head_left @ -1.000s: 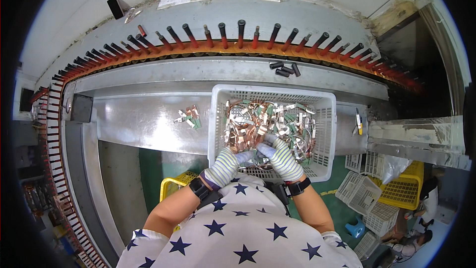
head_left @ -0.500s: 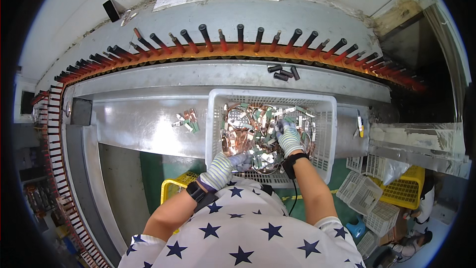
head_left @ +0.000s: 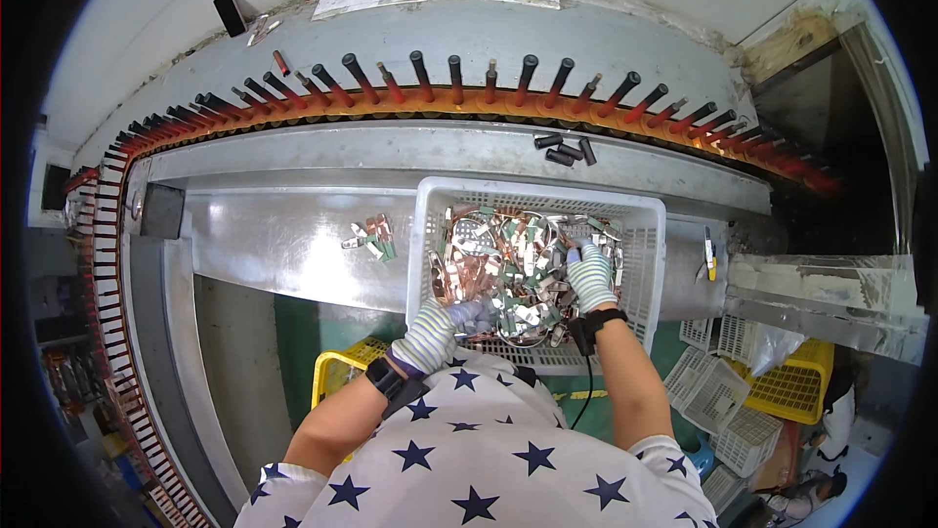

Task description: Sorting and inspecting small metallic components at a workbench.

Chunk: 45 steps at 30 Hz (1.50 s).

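Head | right hand (head_left: pixel 590 279) parted from left hand (head_left: pixel 436 329), each apparently at separate parts (head_left: pixel 529 256) | fingers (head_left: pixel 575 253) half-curled (holding anything: cannot tell)

big messy pile of little metal-looking parts (head_left: pixel 528 267), kinda silvery, coppery and green, lying every which way, some thin rings (head_left: pixel 476 229) mixed in, heaped inside a white slotted plastic basket (head_left: pixel 642 269)

1 fisheye view from head height (wide), steeply downward
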Each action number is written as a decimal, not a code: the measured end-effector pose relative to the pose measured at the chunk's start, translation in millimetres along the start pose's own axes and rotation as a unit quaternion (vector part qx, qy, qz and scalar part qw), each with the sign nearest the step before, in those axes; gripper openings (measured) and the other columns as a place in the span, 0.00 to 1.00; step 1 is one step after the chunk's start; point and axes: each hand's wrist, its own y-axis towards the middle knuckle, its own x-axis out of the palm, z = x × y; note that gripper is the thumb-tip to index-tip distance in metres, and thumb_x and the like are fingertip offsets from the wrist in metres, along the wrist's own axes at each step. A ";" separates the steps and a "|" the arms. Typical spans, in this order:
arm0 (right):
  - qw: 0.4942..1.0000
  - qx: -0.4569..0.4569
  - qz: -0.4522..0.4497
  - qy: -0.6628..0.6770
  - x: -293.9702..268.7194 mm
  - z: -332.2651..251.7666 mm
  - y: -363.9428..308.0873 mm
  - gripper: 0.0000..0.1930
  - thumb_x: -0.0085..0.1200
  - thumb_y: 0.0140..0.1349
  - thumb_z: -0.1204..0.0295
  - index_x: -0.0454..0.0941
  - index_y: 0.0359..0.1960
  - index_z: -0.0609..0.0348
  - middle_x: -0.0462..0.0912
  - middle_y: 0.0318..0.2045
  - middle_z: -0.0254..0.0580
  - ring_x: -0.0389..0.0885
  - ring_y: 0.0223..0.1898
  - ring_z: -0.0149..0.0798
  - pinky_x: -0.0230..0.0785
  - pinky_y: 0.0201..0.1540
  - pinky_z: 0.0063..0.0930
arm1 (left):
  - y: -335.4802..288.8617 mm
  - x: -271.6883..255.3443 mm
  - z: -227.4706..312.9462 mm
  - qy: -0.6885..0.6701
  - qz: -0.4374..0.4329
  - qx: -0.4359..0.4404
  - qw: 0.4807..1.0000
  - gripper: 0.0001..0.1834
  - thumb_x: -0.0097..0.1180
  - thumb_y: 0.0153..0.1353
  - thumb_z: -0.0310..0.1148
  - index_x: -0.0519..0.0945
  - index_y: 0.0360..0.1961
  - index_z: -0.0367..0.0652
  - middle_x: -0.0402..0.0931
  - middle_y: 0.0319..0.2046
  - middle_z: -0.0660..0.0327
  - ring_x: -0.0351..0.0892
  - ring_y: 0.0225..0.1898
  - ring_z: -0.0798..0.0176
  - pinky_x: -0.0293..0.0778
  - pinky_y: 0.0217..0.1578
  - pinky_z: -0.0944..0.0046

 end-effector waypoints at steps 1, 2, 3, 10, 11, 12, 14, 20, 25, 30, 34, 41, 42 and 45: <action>0.997 -0.002 -0.008 0.073 -2.2 8.2 -2.0 0.15 0.54 0.63 0.66 0.80 0.49 0.57 0.85 0.36 0.53 0.83 0.38 0.53 0.76 0.44 0.41 | -1.2 0.0 1.4 0.030 0.016 -0.009 0.999 0.12 0.58 0.64 0.24 0.78 0.48 0.34 0.81 0.38 0.55 0.82 0.37 0.61 0.80 0.41 0.64; 0.987 -0.002 -0.027 0.158 -6.6 10.0 -10.5 0.14 0.54 0.63 0.65 0.81 0.47 0.59 0.85 0.34 0.50 0.84 0.36 0.47 0.76 0.42 0.39 | -2.2 0.9 0.9 0.030 0.014 -0.008 0.999 0.12 0.58 0.64 0.24 0.78 0.48 0.34 0.81 0.38 0.55 0.82 0.37 0.61 0.80 0.41 0.64; 0.969 -0.002 -0.044 0.243 -14.1 10.3 -18.9 0.14 0.54 0.63 0.65 0.81 0.45 0.60 0.85 0.31 0.47 0.84 0.35 0.41 0.76 0.39 0.36 | -3.7 3.3 0.2 0.016 0.023 0.009 1.000 0.12 0.58 0.64 0.24 0.78 0.48 0.34 0.81 0.38 0.56 0.82 0.38 0.61 0.80 0.41 0.63; 0.850 0.020 -0.341 0.401 -99.0 -80.2 -75.3 0.15 0.51 0.65 0.61 0.82 0.37 0.62 0.82 0.26 0.34 0.77 0.23 0.27 0.70 0.27 0.19 | -8.6 -6.8 -2.3 -0.001 0.045 0.081 0.996 0.14 0.57 0.64 0.25 0.77 0.51 0.38 0.81 0.42 0.58 0.82 0.41 0.62 0.80 0.43 0.63; 0.850 0.020 -0.339 0.402 -100.2 -86.0 -78.5 0.15 0.51 0.65 0.61 0.82 0.37 0.62 0.82 0.26 0.34 0.77 0.23 0.27 0.70 0.27 0.19 | -11.7 -4.5 -2.1 0.008 0.030 0.077 0.997 0.15 0.56 0.64 0.26 0.77 0.52 0.38 0.81 0.43 0.59 0.82 0.41 0.63 0.81 0.44 0.63; 0.842 0.033 -0.363 0.397 -100.1 -92.7 -81.0 0.14 0.52 0.65 0.63 0.81 0.36 0.62 0.82 0.24 0.35 0.77 0.22 0.27 0.70 0.27 0.20 | -18.1 -2.0 -1.8 0.030 0.006 0.071 0.997 0.15 0.56 0.64 0.25 0.76 0.53 0.37 0.81 0.45 0.58 0.82 0.42 0.62 0.82 0.45 0.61; 0.840 0.053 -0.368 0.395 -101.3 -108.8 -90.2 0.13 0.54 0.65 0.64 0.81 0.36 0.63 0.82 0.23 0.35 0.77 0.22 0.27 0.70 0.26 0.20 | -29.6 8.3 -5.0 0.011 -0.014 0.062 0.998 0.16 0.56 0.65 0.26 0.75 0.54 0.37 0.80 0.46 0.58 0.82 0.44 0.62 0.82 0.46 0.60; 0.855 0.035 -0.319 0.407 -87.4 -122.5 -100.1 0.15 0.56 0.66 0.64 0.82 0.42 0.66 0.81 0.24 0.33 0.76 0.22 0.23 0.69 0.25 0.17 | -34.0 -2.6 -12.3 -0.021 -0.073 -0.023 0.997 0.22 0.56 0.66 0.27 0.71 0.60 0.39 0.79 0.51 0.56 0.82 0.48 0.59 0.81 0.51 0.54; 0.882 -0.001 -0.303 0.362 -84.2 -126.3 -102.7 0.15 0.57 0.64 0.65 0.82 0.45 0.64 0.82 0.27 0.33 0.76 0.26 0.25 0.70 0.31 0.21 | -39.5 3.5 -12.2 -0.050 -0.049 -0.002 0.998 0.20 0.56 0.66 0.27 0.72 0.59 0.39 0.79 0.51 0.56 0.81 0.49 0.59 0.79 0.54 0.50; 0.855 -0.003 -0.309 0.416 -85.8 -124.2 -108.4 0.16 0.54 0.66 0.64 0.82 0.49 0.61 0.81 0.28 0.31 0.75 0.27 0.24 0.70 0.32 0.20 | -39.7 1.7 -12.3 -0.037 -0.060 -0.012 0.997 0.20 0.56 0.65 0.25 0.71 0.59 0.39 0.78 0.49 0.56 0.81 0.46 0.59 0.82 0.48 0.56; 0.828 0.011 -0.305 0.471 -86.2 -122.8 -117.2 0.18 0.51 0.69 0.61 0.80 0.52 0.60 0.80 0.29 0.30 0.75 0.29 0.23 0.69 0.34 0.19 | -41.0 1.6 -11.8 -0.035 -0.052 -0.011 0.998 0.19 0.55 0.65 0.24 0.71 0.57 0.37 0.78 0.48 0.55 0.82 0.45 0.58 0.82 0.48 0.56; 0.809 0.040 -0.294 0.507 -77.5 -116.3 -112.0 0.19 0.51 0.69 0.62 0.78 0.53 0.62 0.81 0.30 0.32 0.76 0.31 0.25 0.71 0.37 0.20 | -32.5 2.4 -11.3 -0.028 -0.044 0.005 0.999 0.17 0.57 0.64 0.24 0.75 0.54 0.36 0.81 0.45 0.56 0.82 0.42 0.63 0.81 0.45 0.63; 0.809 0.041 -0.295 0.507 -78.2 -117.2 -111.3 0.19 0.51 0.69 0.62 0.78 0.53 0.62 0.81 0.30 0.32 0.76 0.31 0.25 0.71 0.37 0.20 | -31.5 1.5 -10.7 -0.019 -0.050 0.006 0.999 0.18 0.56 0.65 0.23 0.74 0.56 0.34 0.80 0.47 0.55 0.82 0.45 0.61 0.80 0.49 0.61; 0.797 0.052 -0.294 0.525 -80.4 -119.6 -108.9 0.18 0.50 0.69 0.63 0.79 0.53 0.63 0.81 0.31 0.33 0.76 0.31 0.25 0.71 0.38 0.20 | -29.5 5.6 -8.4 -0.015 -0.052 0.018 0.998 0.19 0.56 0.64 0.23 0.74 0.56 0.34 0.80 0.47 0.55 0.82 0.44 0.62 0.79 0.48 0.62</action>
